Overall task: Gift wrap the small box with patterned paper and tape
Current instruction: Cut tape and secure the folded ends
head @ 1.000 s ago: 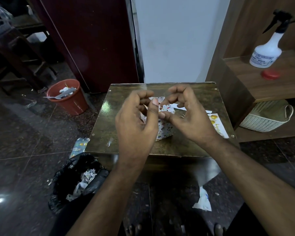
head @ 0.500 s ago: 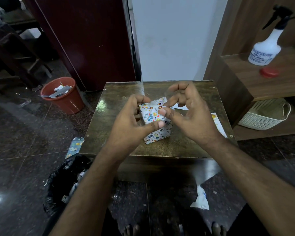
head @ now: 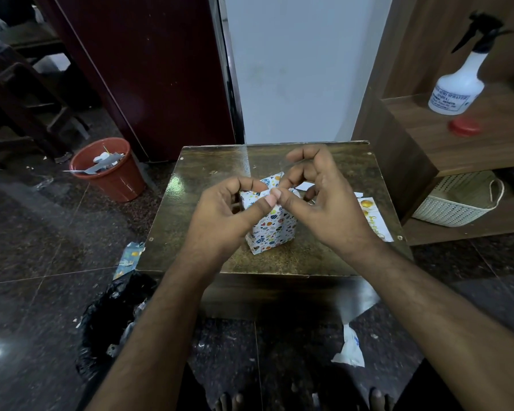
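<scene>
Two-handed grip [head: 272, 200] on wrapped box [head: 272, 229]

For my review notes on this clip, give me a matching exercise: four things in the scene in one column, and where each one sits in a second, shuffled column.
Things:
1. wrapped box
2. spray bottle
3. white basket
4. orange bucket

Places:
A. on the dark floor, left of the table
B. on the upper wooden shelf, beside a red lid
C. on the small table, under both hands
D. on the lower shelf, right of the table

Pairs: 1-C, 2-B, 3-D, 4-A
</scene>
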Demonstrator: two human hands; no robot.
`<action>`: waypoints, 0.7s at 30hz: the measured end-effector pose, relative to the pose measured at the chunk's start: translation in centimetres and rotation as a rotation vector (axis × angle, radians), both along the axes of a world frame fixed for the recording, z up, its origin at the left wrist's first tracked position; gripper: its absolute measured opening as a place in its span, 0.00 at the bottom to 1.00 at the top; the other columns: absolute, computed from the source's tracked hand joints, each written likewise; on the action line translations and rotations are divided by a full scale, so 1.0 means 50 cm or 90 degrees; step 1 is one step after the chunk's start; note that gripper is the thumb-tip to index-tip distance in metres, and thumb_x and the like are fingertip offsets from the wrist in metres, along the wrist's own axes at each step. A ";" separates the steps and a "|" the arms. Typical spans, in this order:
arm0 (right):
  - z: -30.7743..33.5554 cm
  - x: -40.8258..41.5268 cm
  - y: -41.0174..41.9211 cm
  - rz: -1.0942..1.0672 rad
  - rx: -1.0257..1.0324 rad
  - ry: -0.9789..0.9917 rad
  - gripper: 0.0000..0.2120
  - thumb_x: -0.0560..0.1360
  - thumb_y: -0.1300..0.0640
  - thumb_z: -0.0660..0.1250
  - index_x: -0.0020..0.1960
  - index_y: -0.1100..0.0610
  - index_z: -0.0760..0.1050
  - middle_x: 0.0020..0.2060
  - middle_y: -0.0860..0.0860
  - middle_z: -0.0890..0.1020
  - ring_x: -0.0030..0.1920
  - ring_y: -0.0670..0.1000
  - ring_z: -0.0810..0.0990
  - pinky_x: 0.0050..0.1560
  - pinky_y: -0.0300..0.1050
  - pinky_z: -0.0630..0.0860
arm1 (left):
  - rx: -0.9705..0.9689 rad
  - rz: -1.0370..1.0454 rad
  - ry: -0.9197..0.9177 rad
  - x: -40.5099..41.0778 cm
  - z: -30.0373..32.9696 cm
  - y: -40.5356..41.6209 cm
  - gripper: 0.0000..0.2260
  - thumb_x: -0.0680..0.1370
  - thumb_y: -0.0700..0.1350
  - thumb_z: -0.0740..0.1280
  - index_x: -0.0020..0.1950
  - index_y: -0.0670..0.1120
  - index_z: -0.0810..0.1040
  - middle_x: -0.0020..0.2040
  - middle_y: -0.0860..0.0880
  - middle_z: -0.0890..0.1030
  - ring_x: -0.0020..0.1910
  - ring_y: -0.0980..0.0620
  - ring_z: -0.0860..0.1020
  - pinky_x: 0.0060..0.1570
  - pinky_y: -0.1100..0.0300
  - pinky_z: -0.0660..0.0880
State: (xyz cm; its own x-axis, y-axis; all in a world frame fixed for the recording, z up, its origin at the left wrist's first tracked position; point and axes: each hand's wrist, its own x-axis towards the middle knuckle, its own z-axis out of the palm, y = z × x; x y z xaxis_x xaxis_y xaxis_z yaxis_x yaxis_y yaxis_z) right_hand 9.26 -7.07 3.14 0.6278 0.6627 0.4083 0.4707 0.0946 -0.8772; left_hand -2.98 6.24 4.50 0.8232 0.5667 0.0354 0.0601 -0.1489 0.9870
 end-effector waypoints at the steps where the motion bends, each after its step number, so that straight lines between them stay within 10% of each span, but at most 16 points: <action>1: -0.001 0.000 0.003 0.000 0.001 0.015 0.21 0.77 0.60 0.75 0.64 0.52 0.69 0.42 0.46 0.83 0.50 0.49 0.81 0.44 0.31 0.69 | -0.006 0.000 -0.002 0.000 0.000 0.002 0.08 0.76 0.46 0.77 0.52 0.46 0.84 0.44 0.49 0.86 0.42 0.49 0.80 0.46 0.59 0.78; 9: -0.011 0.000 0.019 -0.065 -0.021 0.071 0.22 0.75 0.58 0.75 0.63 0.47 0.70 0.45 0.43 0.80 0.46 0.44 0.76 0.48 0.46 0.77 | -0.085 0.050 0.000 0.010 -0.002 -0.003 0.03 0.78 0.37 0.73 0.51 0.41 0.84 0.43 0.45 0.83 0.41 0.54 0.77 0.42 0.64 0.76; 21: 0.025 -0.028 0.007 -0.144 0.010 -0.119 0.11 0.84 0.54 0.65 0.51 0.59 0.81 0.44 0.51 0.81 0.48 0.49 0.79 0.47 0.40 0.75 | -0.104 0.088 0.016 0.018 0.000 -0.011 0.03 0.79 0.38 0.72 0.51 0.44 0.84 0.47 0.41 0.85 0.44 0.49 0.76 0.41 0.62 0.75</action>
State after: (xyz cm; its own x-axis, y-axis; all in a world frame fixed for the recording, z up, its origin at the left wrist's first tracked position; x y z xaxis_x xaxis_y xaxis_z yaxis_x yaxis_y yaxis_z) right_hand 7.85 -6.70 4.37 0.6721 0.5071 0.5396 0.6347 -0.0193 -0.7725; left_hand -2.07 5.69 4.50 0.7365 0.6711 -0.0852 0.0934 0.0238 0.9953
